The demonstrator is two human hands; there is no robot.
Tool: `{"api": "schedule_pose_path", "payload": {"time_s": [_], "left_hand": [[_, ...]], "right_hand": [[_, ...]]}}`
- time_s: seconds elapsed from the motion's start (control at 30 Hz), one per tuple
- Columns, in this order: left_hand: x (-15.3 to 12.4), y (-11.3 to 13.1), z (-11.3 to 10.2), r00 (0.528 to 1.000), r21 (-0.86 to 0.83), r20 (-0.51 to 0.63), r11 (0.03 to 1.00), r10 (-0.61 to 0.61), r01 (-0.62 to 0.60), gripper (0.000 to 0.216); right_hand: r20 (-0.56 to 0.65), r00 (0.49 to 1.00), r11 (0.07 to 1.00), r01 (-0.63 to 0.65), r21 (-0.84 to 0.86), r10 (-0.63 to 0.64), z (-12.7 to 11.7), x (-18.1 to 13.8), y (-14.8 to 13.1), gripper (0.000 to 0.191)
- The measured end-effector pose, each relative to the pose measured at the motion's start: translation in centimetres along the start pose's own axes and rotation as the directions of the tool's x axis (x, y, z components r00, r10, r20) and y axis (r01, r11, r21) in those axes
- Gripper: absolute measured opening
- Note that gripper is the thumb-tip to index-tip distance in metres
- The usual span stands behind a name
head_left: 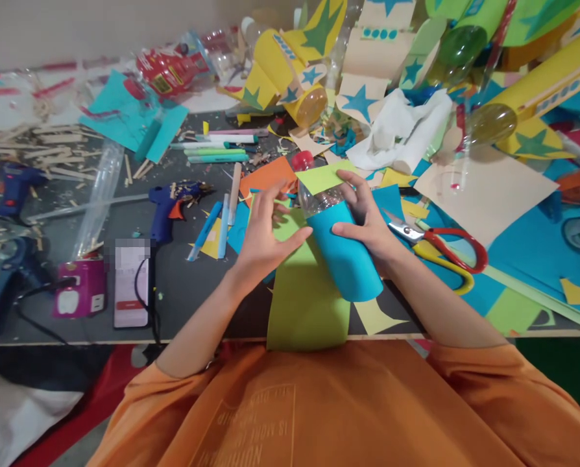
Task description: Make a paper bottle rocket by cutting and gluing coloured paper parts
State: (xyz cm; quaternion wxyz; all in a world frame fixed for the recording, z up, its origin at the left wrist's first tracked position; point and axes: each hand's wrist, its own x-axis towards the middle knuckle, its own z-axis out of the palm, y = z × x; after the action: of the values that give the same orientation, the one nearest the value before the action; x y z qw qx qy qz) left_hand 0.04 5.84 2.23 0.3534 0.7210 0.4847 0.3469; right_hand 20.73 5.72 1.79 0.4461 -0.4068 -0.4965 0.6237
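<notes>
My right hand (372, 224) grips a clear plastic bottle wrapped in blue paper (346, 253), its thumb lying on the blue side. The bottle tilts, with its bare clear part pointing away from me. A small lime-green paper piece (325, 178) lies across that clear end, by the right fingertips; whether they pinch it I cannot tell. Left of the bottle, my left hand (265, 237) is open, fingers curved and apart from the thumb, whose tip is close to the blue paper. Under both hands a long olive-green sheet (309, 298) hangs over the table's front edge.
Red-and-yellow scissors (433, 243) lie right of my right hand, among paper scraps. Leftward are a blue glue gun (166, 204), a phone (132, 285), a purple box (80, 288) and markers (217, 155). Decorated bottle rockets (290, 71) and white tissue (399, 130) stand behind.
</notes>
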Motion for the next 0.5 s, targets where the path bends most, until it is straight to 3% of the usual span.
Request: {"api": "schedule_pose_path", "payload": {"time_s": [0.07, 0.17, 0.27, 0.37, 0.43, 0.5], "left_hand": [[1.0, 0.0, -1.4, 0.98, 0.166, -0.005, 0.967, 0.197, -0.194, 0.064], [2.0, 0.1, -2.4, 0.948, 0.275, 0.099, 0.907, 0.302, -0.318, 0.033], [2.3, -0.1, -2.3, 0.962, 0.303, 0.078, 0.913, 0.263, -0.274, 0.032], [2.3, -0.3, -2.0, 0.967, 0.248, -0.14, 0.953, 0.212, -0.173, 0.062], [2.4, -0.3, -1.9, 0.95, 0.161, -0.233, 0.972, 0.209, -0.174, 0.076], [2.5, 0.0, -1.9, 0.959, 0.104, -0.166, 0.971, 0.229, -0.214, 0.07]], "right_hand": [[0.034, 0.999, 1.0, -0.018, 0.014, 0.018, -0.1, 0.1, 0.2, 0.092], [0.082, 0.996, 0.999, -0.034, 0.013, 0.033, -0.3, 0.2, 0.4, 0.09], [0.153, 0.987, 0.999, -0.054, 0.002, 0.053, -0.4, 0.2, 0.4, 0.087], [0.237, 0.969, 0.997, -0.072, -0.016, 0.073, -0.5, 0.2, 0.2, 0.082], [0.288, 0.954, 0.996, -0.078, -0.035, 0.085, -0.6, 0.1, 0.0, 0.078], [0.33, 0.938, 0.994, -0.091, -0.059, 0.105, -0.7, 0.0, -0.2, 0.076]]}}
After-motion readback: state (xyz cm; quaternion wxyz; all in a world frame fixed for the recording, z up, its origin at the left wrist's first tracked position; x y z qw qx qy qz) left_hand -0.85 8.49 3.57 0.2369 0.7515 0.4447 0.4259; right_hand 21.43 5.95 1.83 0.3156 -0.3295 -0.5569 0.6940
